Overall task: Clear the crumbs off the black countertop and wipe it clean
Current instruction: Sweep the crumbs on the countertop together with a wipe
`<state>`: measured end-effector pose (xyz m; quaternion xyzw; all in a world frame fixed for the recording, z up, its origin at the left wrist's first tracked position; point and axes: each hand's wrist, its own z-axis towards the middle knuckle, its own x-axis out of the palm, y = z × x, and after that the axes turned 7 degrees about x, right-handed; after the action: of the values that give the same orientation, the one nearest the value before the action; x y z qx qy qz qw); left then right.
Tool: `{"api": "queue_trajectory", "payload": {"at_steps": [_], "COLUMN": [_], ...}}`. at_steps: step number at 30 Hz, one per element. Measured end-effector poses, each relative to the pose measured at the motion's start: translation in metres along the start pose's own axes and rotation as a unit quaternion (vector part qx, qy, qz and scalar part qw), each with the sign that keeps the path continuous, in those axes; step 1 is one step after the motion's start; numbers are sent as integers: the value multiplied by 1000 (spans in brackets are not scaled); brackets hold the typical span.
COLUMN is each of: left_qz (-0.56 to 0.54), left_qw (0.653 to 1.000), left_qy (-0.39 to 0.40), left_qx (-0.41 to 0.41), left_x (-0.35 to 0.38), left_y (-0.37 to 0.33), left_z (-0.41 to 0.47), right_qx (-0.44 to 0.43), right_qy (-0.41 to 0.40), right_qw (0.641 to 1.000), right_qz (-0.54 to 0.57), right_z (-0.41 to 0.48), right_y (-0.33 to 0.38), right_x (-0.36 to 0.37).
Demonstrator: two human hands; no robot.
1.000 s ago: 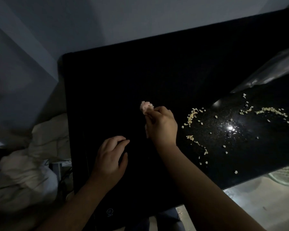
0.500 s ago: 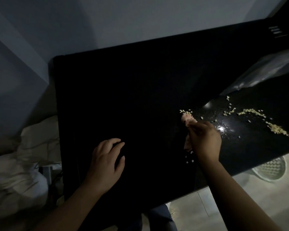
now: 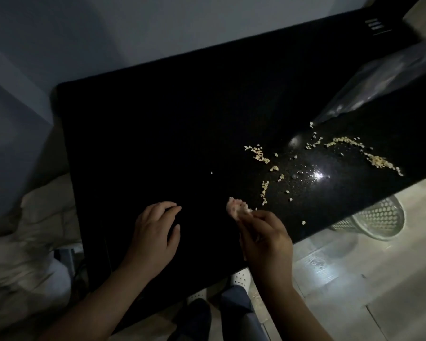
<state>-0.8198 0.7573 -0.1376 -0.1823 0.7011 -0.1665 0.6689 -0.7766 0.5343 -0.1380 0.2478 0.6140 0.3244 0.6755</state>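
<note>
Dark trousers (image 3: 231, 313) and a white perforated shoe (image 3: 240, 278) show nearest, below the near edge of the counter (image 3: 158, 131), on a pale floor (image 3: 354, 279). At the near left, beside the counter, lies a heap (image 3: 27, 242) of pale crumpled fabric.

On the counter's near part the left hand (image 3: 155, 232) rests with fingers loosely bent, holding nothing. Just right of it, apart from it, the right hand (image 3: 266, 239) pinches a small pinkish-white wad (image 3: 235, 209) in its fingertips. The wad sticks out to the far left of the fingers; whether it touches the surface cannot be told, nor whether it is tissue or cloth.

Farther and to the right, crumbs (image 3: 258, 153) lie scattered in loose trails across the black top. One short line runs near the wad, a longer band reaches the right edge, and one speck sits alone to the left. A bright glare (image 3: 317, 175) sits among them.

On the floor past the right edge stands a perforated basket (image 3: 379, 220), partly hidden by the counter. At the far right a clear plastic bag (image 3: 379, 82) lies on the counter, its near corner just beside the farthest crumbs. Beyond rises a grey wall (image 3: 108, 33).
</note>
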Motion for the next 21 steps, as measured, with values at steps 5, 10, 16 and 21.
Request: {"api": "queue_trajectory", "payload": {"at_steps": [5, 10, 16, 21], "left_qz": [9, 17, 24, 30], "left_qw": [1000, 999, 999, 998], "left_qy": [13, 18, 20, 29], "left_qx": [11, 25, 28, 36], "left_x": [6, 13, 18, 17], "left_y": [-10, -24, -32, -30], "left_z": [0, 7, 15, 18], "right_qx": [-18, -40, 13, 30], "right_qy": [14, 21, -6, -61], "right_qw": [998, 995, 993, 996], "right_qz": [-66, -86, -119, -59], "right_z": [-13, -3, 42, 48], "right_y": [-21, -39, -76, -60], "right_x": [5, 0, -44, -56]}}
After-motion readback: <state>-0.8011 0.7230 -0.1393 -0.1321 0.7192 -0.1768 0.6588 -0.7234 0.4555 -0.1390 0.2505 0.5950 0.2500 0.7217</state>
